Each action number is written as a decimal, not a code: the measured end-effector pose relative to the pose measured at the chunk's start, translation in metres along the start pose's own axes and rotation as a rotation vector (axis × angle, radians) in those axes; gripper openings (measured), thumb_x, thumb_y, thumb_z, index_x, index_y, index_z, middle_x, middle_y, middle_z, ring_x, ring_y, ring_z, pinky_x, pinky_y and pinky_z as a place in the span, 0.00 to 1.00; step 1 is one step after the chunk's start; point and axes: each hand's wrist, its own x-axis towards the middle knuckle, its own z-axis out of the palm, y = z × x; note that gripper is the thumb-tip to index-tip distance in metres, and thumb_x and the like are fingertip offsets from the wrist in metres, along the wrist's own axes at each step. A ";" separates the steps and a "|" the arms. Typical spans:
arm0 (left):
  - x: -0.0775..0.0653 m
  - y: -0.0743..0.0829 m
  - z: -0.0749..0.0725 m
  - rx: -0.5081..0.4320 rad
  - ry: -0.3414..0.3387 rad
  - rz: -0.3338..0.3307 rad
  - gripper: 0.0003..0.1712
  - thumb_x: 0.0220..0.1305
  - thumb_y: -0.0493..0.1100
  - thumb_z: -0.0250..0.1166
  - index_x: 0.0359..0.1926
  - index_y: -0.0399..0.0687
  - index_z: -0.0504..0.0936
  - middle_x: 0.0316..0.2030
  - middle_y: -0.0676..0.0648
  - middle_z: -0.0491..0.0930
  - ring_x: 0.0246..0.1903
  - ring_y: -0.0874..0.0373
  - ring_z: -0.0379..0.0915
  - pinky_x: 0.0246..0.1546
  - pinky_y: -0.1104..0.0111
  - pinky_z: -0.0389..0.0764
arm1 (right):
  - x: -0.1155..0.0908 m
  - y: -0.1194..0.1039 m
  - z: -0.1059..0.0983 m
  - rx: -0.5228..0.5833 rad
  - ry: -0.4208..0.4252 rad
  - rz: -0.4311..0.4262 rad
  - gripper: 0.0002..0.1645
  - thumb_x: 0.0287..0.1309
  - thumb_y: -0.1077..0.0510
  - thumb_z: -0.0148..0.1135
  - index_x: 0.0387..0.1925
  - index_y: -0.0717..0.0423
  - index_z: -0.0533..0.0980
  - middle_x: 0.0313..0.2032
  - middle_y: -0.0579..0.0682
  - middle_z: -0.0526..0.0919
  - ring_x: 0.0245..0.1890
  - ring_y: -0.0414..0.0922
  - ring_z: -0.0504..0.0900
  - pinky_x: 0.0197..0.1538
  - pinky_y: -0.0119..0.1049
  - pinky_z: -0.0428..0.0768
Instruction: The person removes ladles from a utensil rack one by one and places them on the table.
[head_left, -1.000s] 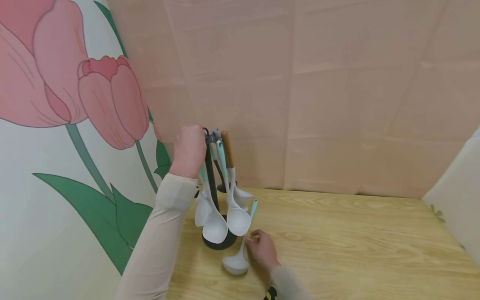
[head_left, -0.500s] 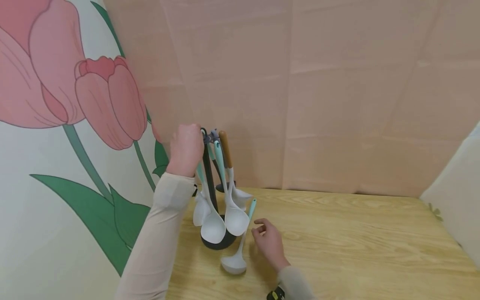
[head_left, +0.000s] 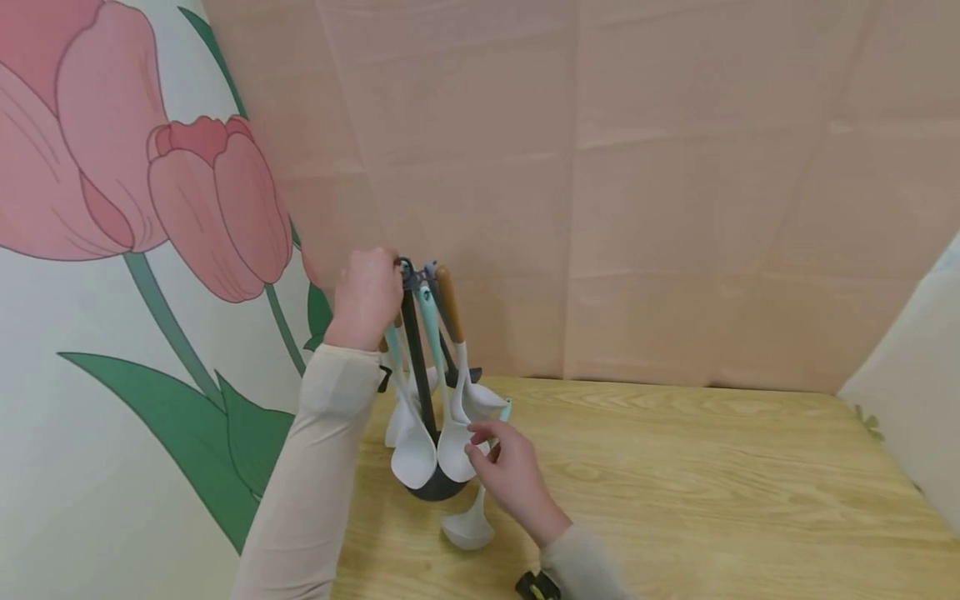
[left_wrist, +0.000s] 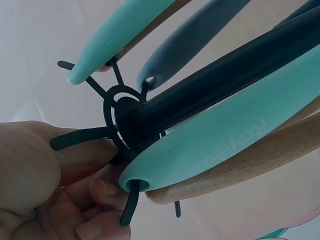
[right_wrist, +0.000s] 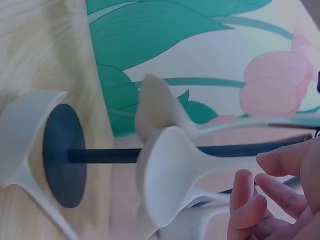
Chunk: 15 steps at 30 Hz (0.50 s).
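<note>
A dark utensil stand (head_left: 417, 358) with a round base (right_wrist: 65, 175) stands on the table, hung with several white spoons and ladles with teal or wooden handles. At its top my left hand (head_left: 363, 300) holds the hooked ring (left_wrist: 107, 117), fingers curled behind the hooks. Beside the hanging white spoon (head_left: 452, 454) is my right hand (head_left: 517, 479), fingers loosely bent with nothing gripped; whether a fingertip touches the spoon I cannot tell. A loose ladle (head_left: 468, 529) lies on the table by the base, its handle partly hidden behind my right hand.
The wood-grain table (head_left: 697, 483) reaches far to the right. A wall with painted tulips (head_left: 198, 208) rises close on the left, and a pinkish sheet (head_left: 637, 208) hangs behind.
The stand's top has turned and the hanging utensils have swung round. My right hand left the loose ladle, drew back, then moved left to the hanging spoon. The left hand stays at the hooks.
</note>
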 end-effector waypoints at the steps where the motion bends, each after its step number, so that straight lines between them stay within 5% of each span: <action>1: 0.000 0.000 0.000 -0.001 -0.004 -0.004 0.13 0.74 0.37 0.53 0.46 0.38 0.84 0.38 0.39 0.84 0.32 0.46 0.79 0.33 0.55 0.79 | 0.000 -0.004 0.000 -0.007 -0.012 -0.008 0.15 0.62 0.62 0.65 0.50 0.60 0.80 0.39 0.51 0.83 0.22 0.41 0.74 0.25 0.31 0.75; 15: -0.001 -0.001 0.002 -0.038 -0.013 -0.027 0.14 0.76 0.39 0.51 0.48 0.38 0.83 0.40 0.39 0.84 0.33 0.47 0.79 0.35 0.56 0.79 | 0.021 -0.010 0.008 0.053 -0.083 0.001 0.27 0.63 0.62 0.64 0.63 0.59 0.72 0.59 0.58 0.79 0.26 0.44 0.77 0.29 0.32 0.77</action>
